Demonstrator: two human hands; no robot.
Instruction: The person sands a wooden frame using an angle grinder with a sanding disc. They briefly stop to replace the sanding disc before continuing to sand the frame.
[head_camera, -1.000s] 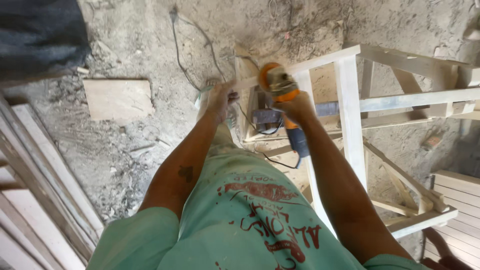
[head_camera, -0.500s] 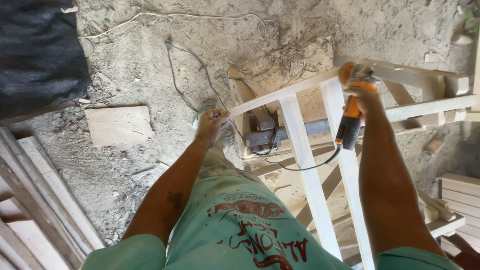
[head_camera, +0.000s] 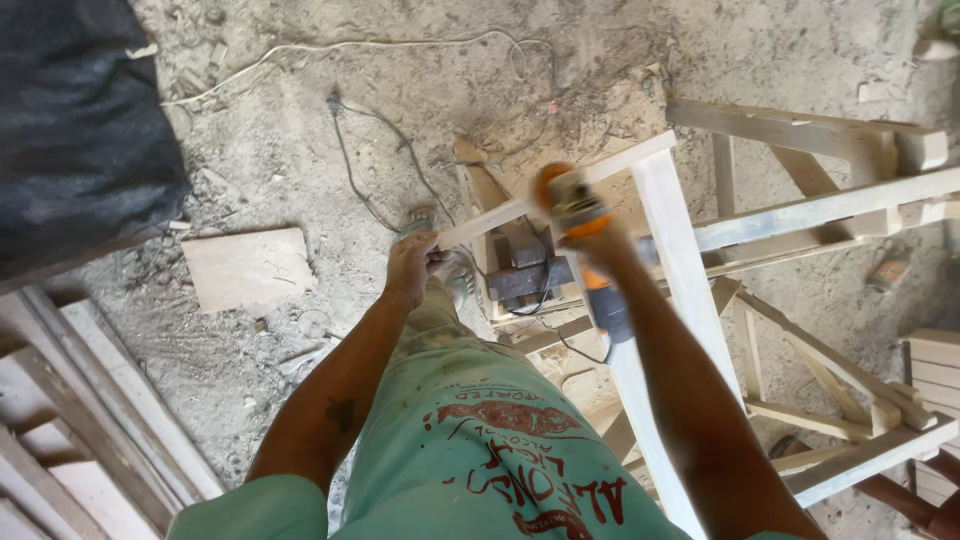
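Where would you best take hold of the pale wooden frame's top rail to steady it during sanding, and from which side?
Probably at the free left end of the pale wooden top rail, from the left, as the left hand does. That end juts past the frame, clear of the orange angle grinder gripped by the right hand.

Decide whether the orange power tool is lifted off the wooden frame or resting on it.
Resting on it: the right hand presses the orange power tool onto the frame's top rail, which the left hand grips at its end.
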